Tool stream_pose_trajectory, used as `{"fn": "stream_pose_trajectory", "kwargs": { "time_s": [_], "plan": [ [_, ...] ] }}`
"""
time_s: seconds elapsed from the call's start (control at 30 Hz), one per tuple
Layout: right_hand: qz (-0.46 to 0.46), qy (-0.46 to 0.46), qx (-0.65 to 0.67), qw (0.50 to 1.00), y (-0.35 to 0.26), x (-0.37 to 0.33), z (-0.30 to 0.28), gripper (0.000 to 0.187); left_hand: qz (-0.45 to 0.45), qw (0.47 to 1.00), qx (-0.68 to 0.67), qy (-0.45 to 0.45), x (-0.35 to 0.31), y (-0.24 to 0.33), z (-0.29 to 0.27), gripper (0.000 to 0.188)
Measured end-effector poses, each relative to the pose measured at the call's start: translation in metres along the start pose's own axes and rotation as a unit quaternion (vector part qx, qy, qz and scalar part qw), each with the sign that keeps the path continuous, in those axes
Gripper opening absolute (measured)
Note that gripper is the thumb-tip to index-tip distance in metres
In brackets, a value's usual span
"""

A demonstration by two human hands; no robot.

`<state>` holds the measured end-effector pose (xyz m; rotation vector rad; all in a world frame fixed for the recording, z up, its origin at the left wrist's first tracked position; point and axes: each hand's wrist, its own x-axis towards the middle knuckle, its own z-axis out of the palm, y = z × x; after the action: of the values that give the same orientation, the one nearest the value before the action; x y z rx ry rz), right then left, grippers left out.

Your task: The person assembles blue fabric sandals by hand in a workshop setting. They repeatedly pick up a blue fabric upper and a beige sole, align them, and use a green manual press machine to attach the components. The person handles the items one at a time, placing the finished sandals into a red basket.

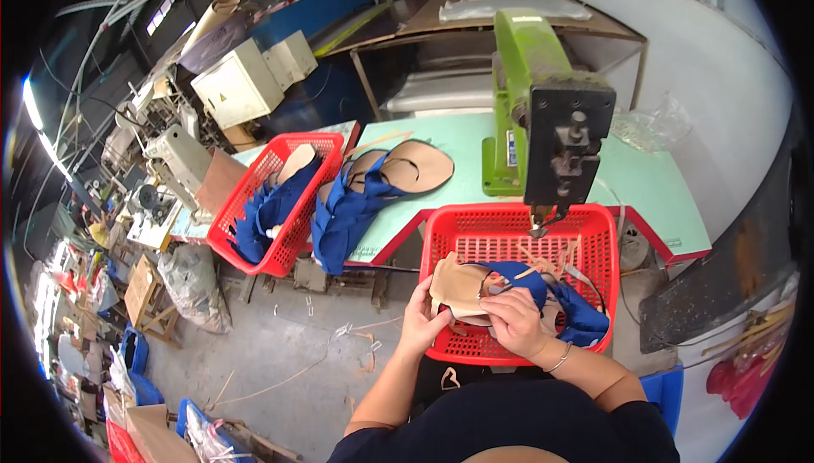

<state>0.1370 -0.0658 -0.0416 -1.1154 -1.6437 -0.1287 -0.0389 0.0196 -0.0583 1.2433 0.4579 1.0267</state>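
Note:
Over a red plastic basket (435, 234) my two hands hold a beige-lined shoe upper (458, 285) with a dark edge. My left hand (422, 320) is closed on its left side, thumb at the lower edge. My right hand (514, 320) pinches the right side, fingers bent; the exact grip point is partly hidden. Blue fabric shoe uppers (581, 315) lie in the basket, just beyond my right hand. Thin beige strips (543, 264) lie near them. Right above the basket's far rim hangs the black head of a green sewing machine (570, 141).
A mint-green table (471, 145) spans behind the basket. On its left lie a pile of blue pieces with beige soles (420, 166) and a second red basket (331, 162) of blue pieces. A dark metal post (712, 285) stands at the right. Bags and scraps lie on the floor.

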Motion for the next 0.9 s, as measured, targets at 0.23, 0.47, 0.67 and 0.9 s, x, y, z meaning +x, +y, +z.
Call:
{"fn": "stream_pose_trajectory", "kwargs": {
  "time_s": [0.23,0.47,0.67,0.9],
  "plan": [
    [-0.088,-0.023,-0.059,0.994,-0.003,0.002,-0.007,0.031,-0.005,0.999,-0.036,0.022,-0.008,0.001,0.004,0.067],
    [-0.065,-0.027,-0.057,0.996,0.0,0.002,-0.013,0.022,0.013,0.998,-0.047,-0.024,-0.001,0.001,0.003,0.068],
    [0.488,0.023,0.427,0.761,0.044,-0.012,0.006,0.015,0.051,0.995,0.069,0.045,0.013,-0.022,-0.032,0.065],
    [0.616,-0.065,0.627,0.472,0.04,-0.026,0.019,0.017,0.144,0.856,0.487,-0.094,0.037,-0.018,0.012,0.049]
  ]
}}
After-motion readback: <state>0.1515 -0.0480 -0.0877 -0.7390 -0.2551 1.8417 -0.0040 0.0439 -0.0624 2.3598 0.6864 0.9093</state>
